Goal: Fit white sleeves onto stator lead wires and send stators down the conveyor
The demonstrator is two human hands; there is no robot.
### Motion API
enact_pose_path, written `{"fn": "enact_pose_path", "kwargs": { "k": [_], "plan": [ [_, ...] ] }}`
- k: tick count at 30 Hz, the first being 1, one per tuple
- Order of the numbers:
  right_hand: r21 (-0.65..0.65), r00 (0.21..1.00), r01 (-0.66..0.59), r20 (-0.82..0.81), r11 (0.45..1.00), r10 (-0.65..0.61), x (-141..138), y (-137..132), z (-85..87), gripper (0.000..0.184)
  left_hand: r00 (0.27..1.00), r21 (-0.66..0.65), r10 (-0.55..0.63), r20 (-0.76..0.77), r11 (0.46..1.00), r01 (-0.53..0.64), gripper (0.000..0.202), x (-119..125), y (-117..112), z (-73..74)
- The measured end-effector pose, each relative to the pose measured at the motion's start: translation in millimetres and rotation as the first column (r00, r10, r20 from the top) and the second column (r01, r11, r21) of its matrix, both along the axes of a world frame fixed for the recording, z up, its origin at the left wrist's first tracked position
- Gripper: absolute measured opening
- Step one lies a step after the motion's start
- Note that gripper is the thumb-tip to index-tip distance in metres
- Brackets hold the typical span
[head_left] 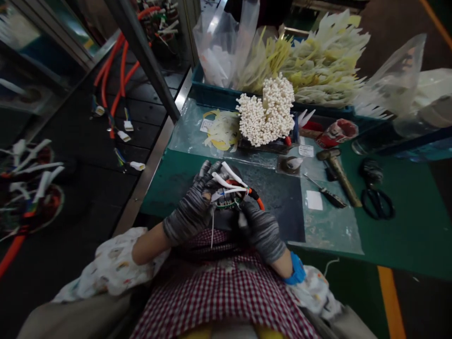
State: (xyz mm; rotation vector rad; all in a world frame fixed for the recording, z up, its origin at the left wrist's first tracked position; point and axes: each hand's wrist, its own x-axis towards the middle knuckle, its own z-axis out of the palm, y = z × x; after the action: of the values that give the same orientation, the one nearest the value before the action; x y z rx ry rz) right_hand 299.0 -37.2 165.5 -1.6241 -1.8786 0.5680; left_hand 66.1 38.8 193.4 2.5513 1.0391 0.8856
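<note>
A motor stator (226, 203) is in front of me at the table's near edge, with a green circuit board along its rim. White sleeved leads (231, 179) and an orange cable (257, 197) rise from it. A thin white cable tie (212, 230) hangs down its near side. My left hand (192, 205), in a grey striped glove, is closed on the stator's left side. My right hand (263, 228), gloved alike, has its fingers curled at the right edge; what they pinch is dark and hidden.
Behind the work stand a bundle of white cable ties (266, 113) and a teal tray (215, 98) of sleeves. To the right lie a hammer (341, 176), a screwdriver (326, 192), black scissors (377, 197) and a red can (337, 133). More stators (44, 202) and orange cables (122, 80) sit left, past a metal post (144, 54).
</note>
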Motion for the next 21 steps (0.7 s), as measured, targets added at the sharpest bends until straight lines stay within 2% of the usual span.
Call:
{"fn": "enact_pose_path", "kwargs": {
  "k": [2,5,8,11,16,18,21],
  "plan": [
    [0.101,0.994,0.011,-0.11,0.995,0.0,-9,-10,-10.1,0.033,0.997,0.02,0.054,0.063,0.998,-0.055,0.072,7,-4,-3.9],
    [0.232,0.979,0.093,-0.198,0.968,-0.047,-24,-20,-26.1,0.025,0.975,-0.029,0.176,0.134,0.984,-0.174,0.069,15,-7,-14.8],
    [0.324,0.975,0.166,-0.197,0.931,-0.105,-32,-26,-42.5,0.021,0.937,-0.077,0.254,0.239,0.967,-0.243,0.069,17,-9,-25.8],
    [0.35,0.98,0.148,-0.178,0.925,-0.09,-30,-28,-53.7,0.019,0.903,-0.088,0.275,0.33,0.961,-0.26,0.059,19,-12,-30.3],
    [0.428,0.989,0.137,-0.115,0.893,-0.096,-25,-23,-56.9,0.018,0.875,-0.111,0.339,0.346,0.941,-0.32,0.052,31,-20,-31.7],
    [0.48,0.994,0.109,-0.076,0.87,-0.083,-25,-18,-55.2,0.017,0.853,-0.121,0.379,0.359,0.925,-0.361,0.058,36,-22,-34.2],
    [0.548,0.997,0.076,-0.015,0.833,-0.081,-25,-11,-51.0,0.016,0.848,-0.079,0.372,0.377,0.925,-0.371,0.065,42,-18,-37.8]
  ]
}}
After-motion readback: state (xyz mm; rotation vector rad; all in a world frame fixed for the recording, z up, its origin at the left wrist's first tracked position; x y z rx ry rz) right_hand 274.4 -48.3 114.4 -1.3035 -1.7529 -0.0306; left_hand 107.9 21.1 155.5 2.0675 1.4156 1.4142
